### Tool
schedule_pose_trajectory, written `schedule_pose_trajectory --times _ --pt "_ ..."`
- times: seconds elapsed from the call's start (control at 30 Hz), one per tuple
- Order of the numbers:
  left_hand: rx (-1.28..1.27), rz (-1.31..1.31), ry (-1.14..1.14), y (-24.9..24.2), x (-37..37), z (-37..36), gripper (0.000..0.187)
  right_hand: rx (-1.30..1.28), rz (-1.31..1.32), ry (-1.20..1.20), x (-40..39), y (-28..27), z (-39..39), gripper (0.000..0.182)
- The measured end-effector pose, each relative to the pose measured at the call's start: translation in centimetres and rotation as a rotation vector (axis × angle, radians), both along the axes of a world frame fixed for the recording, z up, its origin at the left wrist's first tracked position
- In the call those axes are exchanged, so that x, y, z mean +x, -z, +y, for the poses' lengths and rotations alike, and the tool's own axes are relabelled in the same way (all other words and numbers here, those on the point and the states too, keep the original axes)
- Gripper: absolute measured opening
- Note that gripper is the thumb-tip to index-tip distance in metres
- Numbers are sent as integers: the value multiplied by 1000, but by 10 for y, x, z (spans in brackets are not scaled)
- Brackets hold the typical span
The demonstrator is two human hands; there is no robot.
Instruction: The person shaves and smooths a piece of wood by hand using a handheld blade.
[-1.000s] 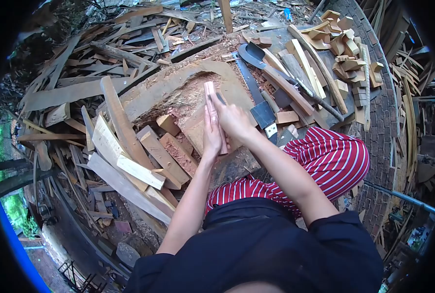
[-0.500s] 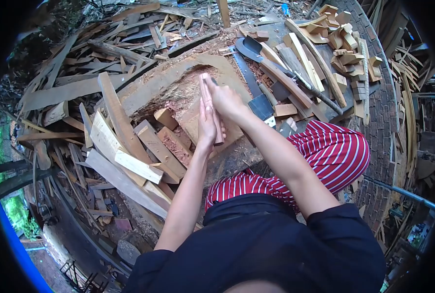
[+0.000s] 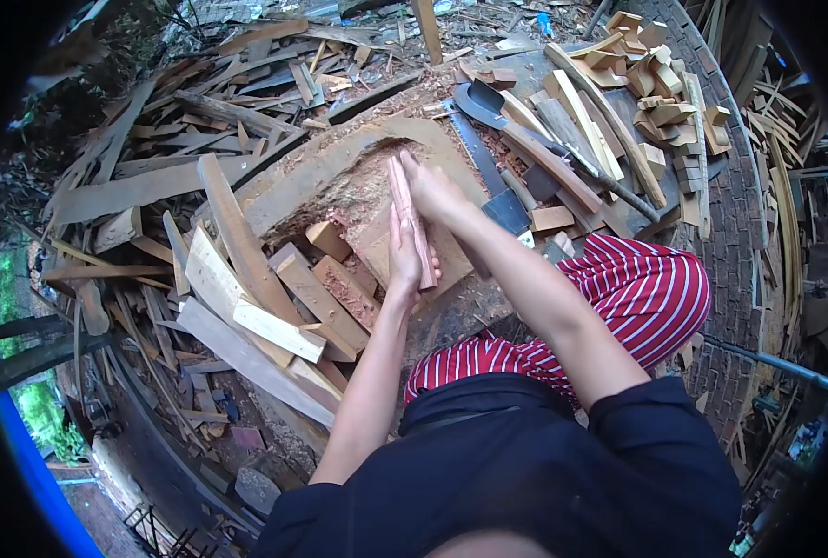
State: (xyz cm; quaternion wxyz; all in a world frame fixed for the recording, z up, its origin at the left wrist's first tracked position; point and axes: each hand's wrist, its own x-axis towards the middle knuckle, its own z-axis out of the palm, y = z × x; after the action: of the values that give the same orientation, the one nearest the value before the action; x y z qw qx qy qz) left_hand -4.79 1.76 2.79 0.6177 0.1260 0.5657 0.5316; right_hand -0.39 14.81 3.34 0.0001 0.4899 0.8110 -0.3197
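A narrow reddish wooden piece [image 3: 415, 223] stands tilted over the hollowed wooden block [image 3: 279, 192]. My left hand [image 3: 404, 251] is wrapped round its lower part, with fingertips showing on its right side. Close against the upper right of the piece is my right hand [image 3: 430, 192], its fingers curled round something dark that is mostly hidden and blurred. Reddish shavings lie in the hollow of the block.
Long curved boards [image 3: 237, 228] and short blocks [image 3: 328, 239] lie at the left. Right of the block are a metal ruler [image 3: 472, 147], a dark curved tool [image 3: 479, 102] and a wooden bar [image 3: 553, 169]. Cut blocks [image 3: 660, 79] are heaped at the upper right.
The view has shifted slightly, so the scene sits a little lower and further right. The wooden piece is still in my left hand, turned a little, with more of its face showing.
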Motion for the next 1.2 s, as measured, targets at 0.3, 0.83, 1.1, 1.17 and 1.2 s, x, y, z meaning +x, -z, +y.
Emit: schedule_pose_trajectory --times 0.3,0.83,1.1,1.17,1.2 --pt "-6 -646 -303 20 -8 -11 48 16 96 -135 34 -39 -67 46" --pt "158 -922 -105 21 -21 -19 43 48 -19 3 3 12 -6 48" --pt "265 -1192 -20 15 -38 -29 44 -78 106 91 14 14 23 43" --pt "-35 -954 -181 2 -28 -32 42 -70 141 71 21 21 20 44" --pt "-28 -896 -223 3 -22 -31 40 -53 146 45 24 25 18 44"
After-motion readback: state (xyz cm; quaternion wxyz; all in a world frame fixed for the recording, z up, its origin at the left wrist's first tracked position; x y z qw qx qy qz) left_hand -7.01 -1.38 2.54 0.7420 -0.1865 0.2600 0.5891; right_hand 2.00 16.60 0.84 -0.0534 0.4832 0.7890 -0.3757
